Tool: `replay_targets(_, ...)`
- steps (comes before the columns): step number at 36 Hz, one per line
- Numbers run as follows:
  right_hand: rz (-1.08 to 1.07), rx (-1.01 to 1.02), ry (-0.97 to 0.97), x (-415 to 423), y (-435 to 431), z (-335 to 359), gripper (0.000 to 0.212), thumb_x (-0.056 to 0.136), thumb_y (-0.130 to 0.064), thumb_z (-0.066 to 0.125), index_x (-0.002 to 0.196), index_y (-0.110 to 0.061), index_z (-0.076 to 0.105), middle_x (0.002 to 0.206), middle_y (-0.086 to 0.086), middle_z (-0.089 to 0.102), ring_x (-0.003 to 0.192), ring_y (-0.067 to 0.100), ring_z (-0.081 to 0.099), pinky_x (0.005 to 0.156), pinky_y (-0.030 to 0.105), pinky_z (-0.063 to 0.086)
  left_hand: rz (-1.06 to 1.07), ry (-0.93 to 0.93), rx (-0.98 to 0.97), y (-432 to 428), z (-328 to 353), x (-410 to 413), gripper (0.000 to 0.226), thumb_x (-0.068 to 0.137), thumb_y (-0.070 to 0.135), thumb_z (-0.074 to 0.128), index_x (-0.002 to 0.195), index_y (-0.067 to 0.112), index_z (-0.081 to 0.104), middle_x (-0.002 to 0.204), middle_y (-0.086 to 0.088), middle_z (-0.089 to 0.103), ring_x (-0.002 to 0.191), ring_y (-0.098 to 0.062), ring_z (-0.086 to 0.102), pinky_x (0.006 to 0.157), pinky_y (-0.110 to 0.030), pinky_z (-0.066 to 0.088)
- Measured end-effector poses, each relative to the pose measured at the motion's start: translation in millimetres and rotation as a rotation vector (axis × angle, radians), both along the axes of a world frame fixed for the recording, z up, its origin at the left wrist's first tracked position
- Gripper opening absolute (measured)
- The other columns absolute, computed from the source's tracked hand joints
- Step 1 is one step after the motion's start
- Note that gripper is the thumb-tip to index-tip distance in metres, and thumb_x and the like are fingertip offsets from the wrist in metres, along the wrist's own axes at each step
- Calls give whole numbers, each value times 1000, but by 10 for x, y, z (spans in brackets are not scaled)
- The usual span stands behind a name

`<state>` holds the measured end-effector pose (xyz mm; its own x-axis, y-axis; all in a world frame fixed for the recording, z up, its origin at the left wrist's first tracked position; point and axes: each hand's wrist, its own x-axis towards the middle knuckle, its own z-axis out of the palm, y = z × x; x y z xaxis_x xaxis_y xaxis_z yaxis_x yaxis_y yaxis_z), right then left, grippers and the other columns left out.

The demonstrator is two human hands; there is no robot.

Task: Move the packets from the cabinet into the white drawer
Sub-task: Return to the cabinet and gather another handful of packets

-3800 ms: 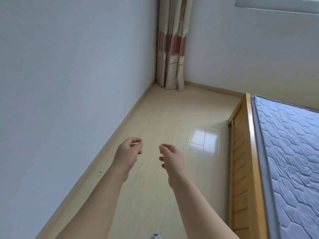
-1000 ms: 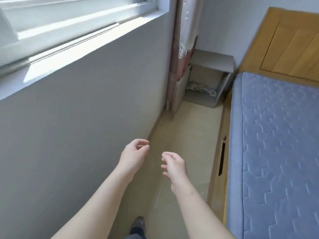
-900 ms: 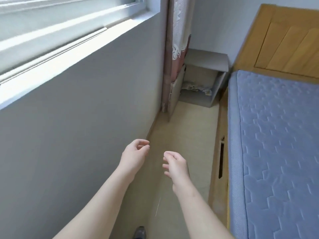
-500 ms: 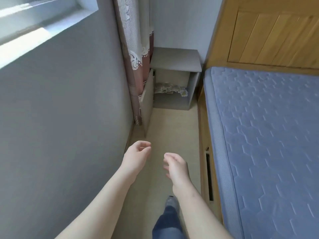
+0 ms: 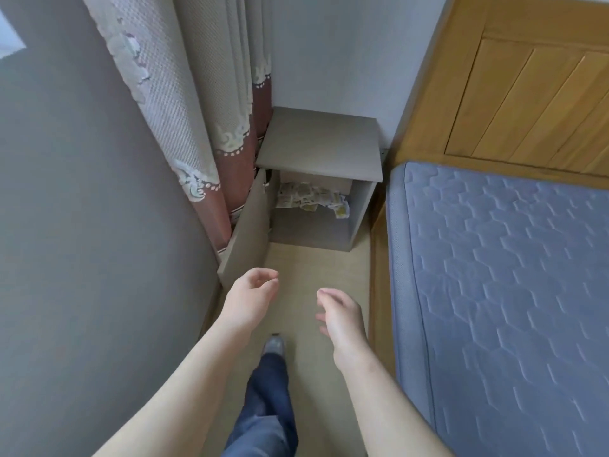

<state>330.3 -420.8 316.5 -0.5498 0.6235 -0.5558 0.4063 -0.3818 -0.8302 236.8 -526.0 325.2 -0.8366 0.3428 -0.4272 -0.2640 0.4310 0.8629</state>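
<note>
Nearer the corner than a moment ago, left hand [image 5: 252, 301] and right hand [image 5: 342, 319] hang loosely curled and empty, while at twelve o'clock the packets [image 5: 309, 196] lie heaped inside the cabinet [image 5: 318, 140], door [image 5: 247, 232] swung open at eleven.

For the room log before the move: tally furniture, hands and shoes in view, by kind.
Grey bedside cabinet with open door: 1
Wooden bed with blue quilted mattress: 1
Bare hands: 2, left hand and right hand
Grey shoe: 1
Total: 5
</note>
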Motion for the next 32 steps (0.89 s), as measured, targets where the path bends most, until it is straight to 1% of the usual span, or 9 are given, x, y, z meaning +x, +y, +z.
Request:
replay_targets(5, 0, 39, -37, -927, 727, -261, 12, 95, -20, 52, 104, -18, 58, 98, -5, 59, 99, 19, 56, 67, 20, 42, -39, 20, 15, 825, -339, -994, 14, 92, 19, 55, 87, 31, 61, 94, 4, 64, 91, -16, 61, 85, -30, 44)
replay_targets(9, 2, 56, -97, -1652, 1317, -432, 12, 93, -20, 53, 103, -17, 59, 101, -2, 60, 100, 21, 57, 70, 25, 41, -101, 20, -31, 1469, -535, -1730, 11, 91, 17, 54, 97, 22, 63, 87, 3, 62, 82, -14, 54, 80, -26, 41)
replay_targets(13, 41, 61, -120, -2244, 1824, -624, 13, 94, -21, 52, 105, -18, 59, 100, -3, 59, 99, 19, 57, 76, 25, 41, -116, 16, -57, 2015, -719, -2316, 13, 91, 16, 54, 99, 24, 60, 91, 5, 60, 86, -13, 53, 80, -24, 39)
replay_targets(17, 87, 53, -136, -2724, 2235, -1023, 11, 93, -20, 53, 102, -19, 59, 95, -3, 59, 94, 17, 57, 72, 24, 43, -124, -14, -84, 2443, -1069, -2733, 15, 92, 16, 55, 104, 20, 62, 97, 3, 63, 94, -16, 57, 86, -24, 39)
replay_targets(20, 152, 79, -158, -3054, 2499, -1565, 7, 92, -18, 54, 89, -22, 60, 90, 0, 61, 92, 20, 57, 80, 30, 42, -94, -26, -93, 2668, -1532, -3001, 15, 92, 14, 54, 105, 17, 63, 98, 2, 62, 101, -20, 59, 84, -22, 39)
replay_targets(23, 184, 103, -168, -3391, 2759, -2264, 19, 90, -15, 54, 75, -27, 58, 78, -3, 59, 85, 21, 56, 75, 30, 40, -61, -18, -109, 2890, -2135, -3241, 17, 93, 12, 54, 108, 14, 63, 101, 0, 62, 99, -17, 57, 76, -17, 35)
replay_targets(27, 238, 167, -144, -3860, 3117, -3257, 24, 89, -12, 58, 70, -27, 56, 69, -4, 56, 68, 14, 52, 62, 24, 37, -86, 27, -137, 3187, -3060, -3572, 23, 94, 9, 52, 115, 6, 61, 110, -6, 62, 102, -18, 56, 70, -16, 32)
replay_targets(31, 274, 224, -80, -4352, 3501, -4254, 15, 88, -7, 60, 82, -21, 57, 67, -2, 54, 60, 7, 44, 56, 16, 32, -98, 114, -187, 3521, -4095, -3991, 25, 92, 8, 53, 115, 9, 64, 119, -6, 65, 113, -23, 58, 90, -23, 41)
replay_targets(32, 264, 224, -68, -4467, 3606, -4494, 16, 88, -8, 60, 80, -22, 57, 67, -3, 52, 60, 6, 43, 55, 15, 31, -95, 126, -186, 3607, -4332, -4095, 25, 92, 9, 54, 115, 9, 64, 121, -7, 64, 114, -23, 58, 93, -25, 41)
